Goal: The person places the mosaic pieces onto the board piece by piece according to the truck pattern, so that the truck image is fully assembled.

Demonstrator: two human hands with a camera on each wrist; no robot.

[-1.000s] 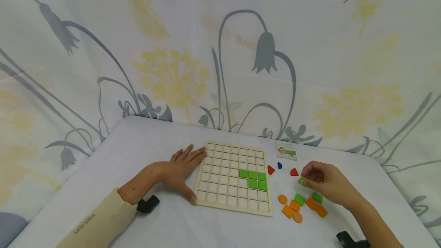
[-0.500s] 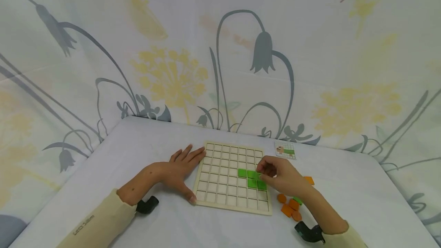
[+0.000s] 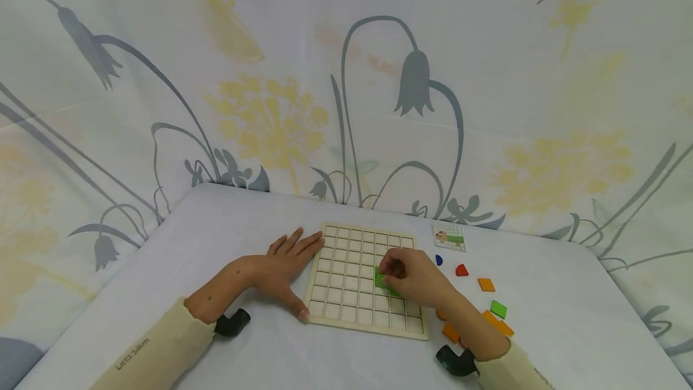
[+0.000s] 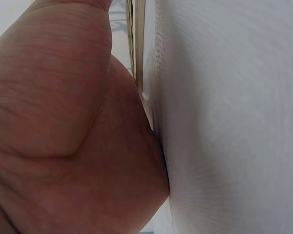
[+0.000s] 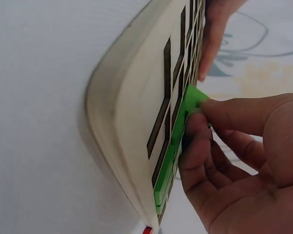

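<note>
A wooden grid board [image 3: 346, 257] lies on the white tablecloth. My left hand [image 3: 287, 266] rests flat beside the board's left edge, with fingertips and thumb touching that edge; the left wrist view shows only its palm [image 4: 63, 122] and a strip of the board [image 4: 136, 39]. My right hand [image 3: 387, 272] hovers over the board's right half. It pinches a green square tile [image 3: 381, 279] between thumb and fingers. In the right wrist view that green tile [image 5: 193, 97] tilts against the board [image 5: 132, 112], just above green tiles [image 5: 163, 187] set in cells. My right hand hides most of those tiles in the head view.
Loose pieces lie right of the board: a blue one [image 3: 439, 260], a red one [image 3: 461, 270], an orange square [image 3: 486, 284], a green square [image 3: 498, 309] and more orange pieces [image 3: 451, 331]. A small pattern card [image 3: 450, 237] sits behind them. A flowered curtain hangs behind the table.
My right hand carried a green tile from the loose pieces at the right leftward onto the board, then further left across it. My left hand has not moved.
</note>
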